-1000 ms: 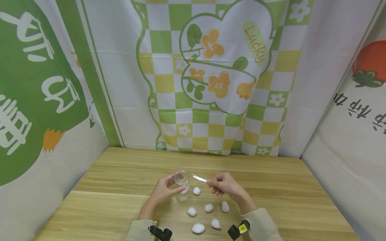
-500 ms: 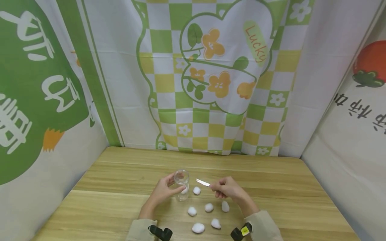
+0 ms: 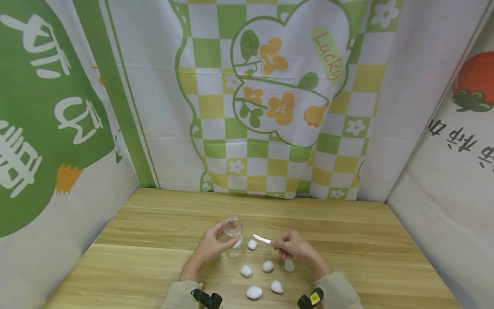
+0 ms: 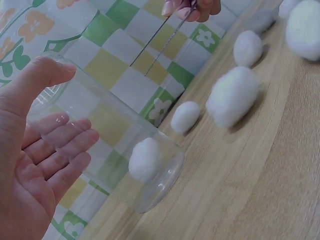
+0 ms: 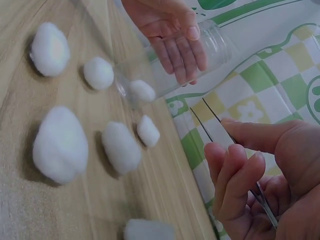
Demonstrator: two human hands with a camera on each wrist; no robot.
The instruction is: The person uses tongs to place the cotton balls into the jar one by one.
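Note:
My left hand [image 3: 211, 245] holds a clear jar [image 4: 117, 137] upright on the wooden table, thumb on one side and fingers on the other. Its mouth is uncovered, and one white cotton ball [image 4: 144, 160] lies at the bottom. To the right, my right hand [image 3: 295, 247] pinches metal tweezers [image 3: 262, 239] above the table. The tweezers' tips are apart with nothing between them, pointing toward the jar. Just below those tips in the head view, a loose cotton ball [image 3: 252, 244] sits beside the jar. Another cotton ball [image 3: 289, 266] is partly covered by my right hand.
More cotton balls lie nearer to me on the wooden table [image 3: 162, 257], among them a large cotton ball [image 3: 254, 292], a cotton ball [image 3: 246, 271] and a cotton ball [image 3: 276, 286]. A printed checkered curtain [image 3: 270, 167] hangs behind the table's far edge.
My right hand has drawn back to the right and toward me with the tweezers, away from the jar's mouth. The left hand and jar have stayed in place.

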